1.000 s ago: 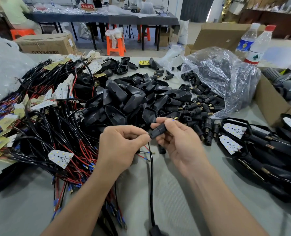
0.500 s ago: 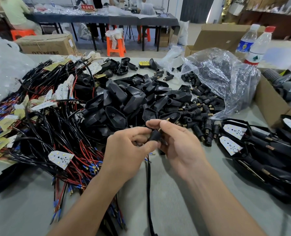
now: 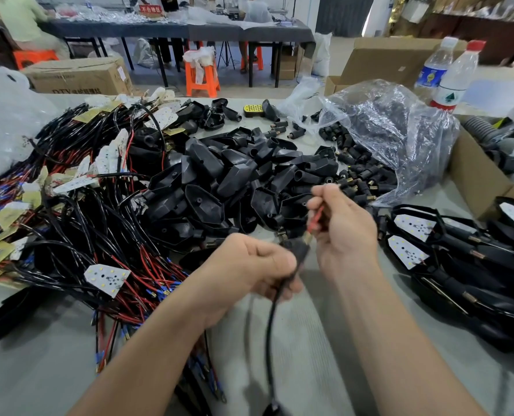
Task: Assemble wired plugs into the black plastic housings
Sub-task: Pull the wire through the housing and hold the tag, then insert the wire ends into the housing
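- Closest to me, low in the view, a black cable [image 3: 270, 325] hangs slack from my left hand down over the grey table [image 3: 325, 355]. I judge the slack keeps it from tugging at the joint above.
- Just above it, my left hand [image 3: 246, 265] is curled tight round the cable where it meets a small black plug [image 3: 301, 250], steadying the piece in the air.
- Beside it, my right hand [image 3: 346, 232] pinches a red wire [image 3: 316, 216] between thumb and fingers, up and away from the plug's end. Blur hides whether the wire is threading in or drawing out.
- Behind both hands lies the heap of black housings [image 3: 219, 175], within easy reach for the next fit, I'd guess.
- Left of that heap sprawl tangled wire harnesses [image 3: 78, 235] with white LED boards [image 3: 107, 276]. To its right, finished units [image 3: 466, 265] lie side by side, sorted apart from the raw stock.
- Farther back, a clear bag [image 3: 400, 136] spills loose plugs [image 3: 361, 172], with two water bottles [image 3: 457, 82] beyond.
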The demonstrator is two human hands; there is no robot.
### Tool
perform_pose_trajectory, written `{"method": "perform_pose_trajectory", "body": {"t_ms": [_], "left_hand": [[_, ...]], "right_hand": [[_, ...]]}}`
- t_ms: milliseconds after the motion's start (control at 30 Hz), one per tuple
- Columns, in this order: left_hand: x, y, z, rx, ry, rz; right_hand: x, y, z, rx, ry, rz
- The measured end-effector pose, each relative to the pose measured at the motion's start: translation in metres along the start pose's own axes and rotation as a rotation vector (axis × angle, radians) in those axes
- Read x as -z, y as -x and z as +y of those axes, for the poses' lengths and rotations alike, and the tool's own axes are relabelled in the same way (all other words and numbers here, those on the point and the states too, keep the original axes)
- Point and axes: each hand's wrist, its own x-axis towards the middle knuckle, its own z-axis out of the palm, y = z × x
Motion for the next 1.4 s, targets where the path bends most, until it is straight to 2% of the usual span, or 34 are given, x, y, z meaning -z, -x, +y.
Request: {"method": "perform_pose_trajectory", "body": {"t_ms": [67, 133, 233, 300, 333, 400, 467, 533, 567, 667, 733, 867, 933, 1033, 1100, 1200, 1267, 1400], "left_hand": [[-0.002, 0.004, -0.003, 0.025, -0.057, -0.058], [-0.004, 0.005, -0.007, 0.043, -0.05, -0.021], [-0.002, 0.002, -0.003, 0.094, -0.033, -0.035], [0.003, 0.001, 0.001, 0.114, 0.001, -0.051], [0.005, 0.001, 0.001, 0.107, 0.037, -0.032], [0.009, 0.001, 0.0, 0.068, 0.119, 0.05], [0.01, 0.0, 0.0, 0.032, 0.192, 0.121], [0.009, -0.002, -0.001, 0.019, 0.222, 0.156], [0.008, -0.002, -0.002, 0.013, 0.215, 0.158], [0.008, -0.003, -0.006, 0.014, 0.183, 0.15], [0.008, -0.003, -0.008, 0.02, 0.112, 0.15], [0.005, -0.005, -0.01, 0.016, -0.11, 0.143], [0.003, -0.004, -0.012, 0.023, -0.171, 0.134], [0.001, -0.003, -0.012, 0.028, -0.124, 0.142], [0.002, -0.004, -0.011, 0.004, -0.1, 0.176], [0.003, -0.005, -0.013, -0.019, -0.032, 0.188], [0.005, -0.004, -0.013, -0.052, 0.008, 0.18], [0.012, -0.002, -0.013, -0.03, -0.008, 0.115]], "right_hand": [[0.01, -0.014, -0.007, -0.036, -0.07, 0.126], [0.022, -0.025, -0.015, -0.05, -0.091, 0.212], [0.034, -0.031, -0.021, -0.021, -0.171, 0.283], [0.039, -0.029, -0.025, -0.024, -0.28, 0.261], [0.04, -0.026, -0.026, -0.054, -0.32, 0.194], [0.037, -0.015, -0.024, -0.172, -0.29, -0.048], [0.027, -0.001, -0.015, -0.256, -0.075, -0.288], [0.015, 0.011, -0.006, -0.198, 0.211, -0.46], [0.01, 0.014, -0.003, -0.14, 0.29, -0.485], [0.005, 0.017, 0.002, -0.044, 0.289, -0.402], [0.006, 0.013, 0.003, -0.021, 0.253, -0.28], [0.01, -0.001, 0.0, -0.008, 0.023, -0.014], [0.014, -0.006, -0.004, -0.022, -0.061, 0.046], [0.018, -0.007, -0.002, -0.152, -0.023, -0.075], [0.019, -0.001, 0.0, -0.226, 0.151, -0.293], [0.018, 0.009, 0.002, -0.181, 0.369, -0.585], [0.016, 0.01, 0.001, -0.141, 0.346, -0.568], [0.016, 0.004, -0.004, -0.113, 0.141, -0.25]]}}
